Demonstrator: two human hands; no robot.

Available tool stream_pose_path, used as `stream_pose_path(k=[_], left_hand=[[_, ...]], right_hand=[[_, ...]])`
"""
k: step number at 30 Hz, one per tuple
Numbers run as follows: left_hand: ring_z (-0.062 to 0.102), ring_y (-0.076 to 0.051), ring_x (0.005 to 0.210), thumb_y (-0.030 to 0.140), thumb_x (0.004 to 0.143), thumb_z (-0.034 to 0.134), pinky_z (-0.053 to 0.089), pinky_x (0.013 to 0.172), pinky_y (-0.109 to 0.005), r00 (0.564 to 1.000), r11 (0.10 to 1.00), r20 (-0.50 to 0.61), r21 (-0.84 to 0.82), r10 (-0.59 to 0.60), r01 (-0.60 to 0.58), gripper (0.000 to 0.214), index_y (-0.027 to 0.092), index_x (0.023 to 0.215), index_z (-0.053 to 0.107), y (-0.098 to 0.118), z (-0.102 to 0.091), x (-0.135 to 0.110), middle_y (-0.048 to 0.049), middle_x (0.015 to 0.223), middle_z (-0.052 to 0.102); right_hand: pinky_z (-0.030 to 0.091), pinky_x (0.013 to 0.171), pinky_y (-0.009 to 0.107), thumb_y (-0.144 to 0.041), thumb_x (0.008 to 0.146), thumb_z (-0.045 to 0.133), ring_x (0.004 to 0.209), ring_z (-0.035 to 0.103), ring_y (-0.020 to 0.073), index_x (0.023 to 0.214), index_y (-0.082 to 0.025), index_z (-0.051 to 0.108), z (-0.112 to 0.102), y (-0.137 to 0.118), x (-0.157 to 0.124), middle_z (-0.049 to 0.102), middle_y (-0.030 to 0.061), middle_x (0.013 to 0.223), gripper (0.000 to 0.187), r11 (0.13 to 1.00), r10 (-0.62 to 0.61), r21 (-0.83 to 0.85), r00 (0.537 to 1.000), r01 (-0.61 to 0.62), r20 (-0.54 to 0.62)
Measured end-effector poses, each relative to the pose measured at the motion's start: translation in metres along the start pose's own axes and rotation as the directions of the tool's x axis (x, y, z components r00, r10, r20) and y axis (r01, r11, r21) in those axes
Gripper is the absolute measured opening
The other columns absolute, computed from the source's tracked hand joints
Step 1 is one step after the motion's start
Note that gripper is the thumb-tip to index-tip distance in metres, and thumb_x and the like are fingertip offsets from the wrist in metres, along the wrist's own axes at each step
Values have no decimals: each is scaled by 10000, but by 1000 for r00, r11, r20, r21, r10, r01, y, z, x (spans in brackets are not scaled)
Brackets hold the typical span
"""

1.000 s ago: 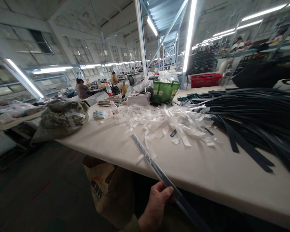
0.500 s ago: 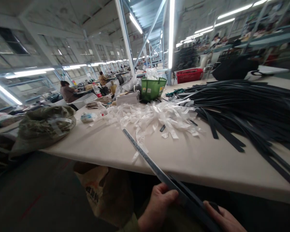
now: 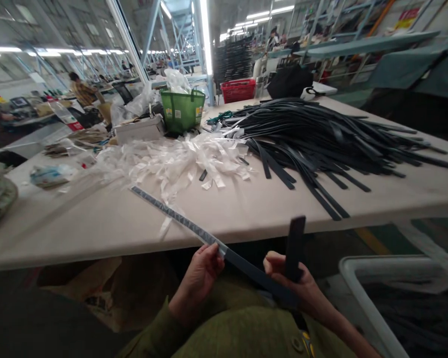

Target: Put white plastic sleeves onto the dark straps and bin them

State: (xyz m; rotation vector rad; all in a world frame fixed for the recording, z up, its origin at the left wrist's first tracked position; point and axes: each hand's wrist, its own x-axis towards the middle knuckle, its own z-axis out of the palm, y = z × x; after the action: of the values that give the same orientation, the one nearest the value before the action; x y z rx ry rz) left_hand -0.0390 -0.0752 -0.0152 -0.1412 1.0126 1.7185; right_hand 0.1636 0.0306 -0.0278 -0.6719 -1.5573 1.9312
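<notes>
The right hand point(image 3: 296, 291), out of view a second ago, came up beside the left hand point(image 3: 198, 276) and gripped the black strap point(image 3: 246, 267), bending its free end upright. The left fingers point(image 3: 212, 252) shifted to where the strap's clear wrapping ends, below the bench point(image 3: 269, 209) edge.

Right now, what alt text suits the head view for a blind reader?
The left hand pinches a long dark strap at the edge of a table, and the right hand grips an end of it that stands upright. On the table lie white strips, a pile of black straps and a green basket.
</notes>
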Motion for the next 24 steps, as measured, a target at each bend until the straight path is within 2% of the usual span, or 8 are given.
stream_pose_path(k=[2,4,7,11,14,18,21,24], left_hand=[[553,-35,521,173,650,848,495,522,-128,1000,1000,-8,2,-3,3,246,128,741,625,-3,-2,2,33,651,631],[555,-34,523,184,640,859,493,527,-127,1000,1000,-7,-4,-8,8,261,124,750,630,-4,-4,4,32,651,631],[561,-42,521,217,637,865,485,526,-139,1000,1000,16,6,-5,5,276,115,775,648,-5,-6,5,13,668,649],[560,-52,522,247,640,860,459,529,-157,998,999,57,48,-22,19,278,115,791,667,-9,-4,7,-3,676,664],[559,-61,543,248,647,849,429,541,-167,989,985,131,165,-62,40,250,103,771,687,-20,4,2,-14,682,668],[597,-93,604,216,689,815,446,593,-188,944,952,281,294,-170,84,205,72,790,709,-32,15,-7,-39,697,673],[679,-155,762,244,754,778,523,693,-240,951,982,272,160,-143,102,326,116,1037,680,-20,17,-3,-89,917,729],[700,-194,918,273,866,666,564,806,-297,990,996,116,-61,76,-69,253,124,1066,625,25,17,12,-142,1065,719]], right_hand=[[486,615,299,-514,787,744,667,578,179,912,-230,776,-2,-4,-5,623,43,748,312,985,-134,-97,985,145,112],[495,599,292,-516,809,716,650,604,189,869,-256,803,-5,-3,-11,635,55,730,280,964,-193,-145,963,221,186],[494,559,269,-546,824,680,615,625,192,878,-292,816,-11,-3,-18,653,66,739,293,949,-204,-210,967,233,152],[529,623,288,-605,790,692,678,656,230,927,-300,817,-12,-10,-14,686,88,787,357,901,-258,-349,965,260,52],[539,610,248,-568,846,652,655,664,198,935,-305,811,-1,-14,0,692,68,769,321,848,-339,-385,931,364,133],[551,618,209,-415,888,647,689,685,175,954,-294,799,8,-18,19,696,52,801,204,755,-427,-447,877,480,220],[571,758,251,-390,884,660,877,705,220,926,-287,800,2,-24,19,725,79,999,179,751,-398,-508,903,421,159],[580,791,283,-373,862,698,894,714,248,888,-280,803,-9,-30,9,746,85,1010,144,820,-307,-455,938,348,163]])
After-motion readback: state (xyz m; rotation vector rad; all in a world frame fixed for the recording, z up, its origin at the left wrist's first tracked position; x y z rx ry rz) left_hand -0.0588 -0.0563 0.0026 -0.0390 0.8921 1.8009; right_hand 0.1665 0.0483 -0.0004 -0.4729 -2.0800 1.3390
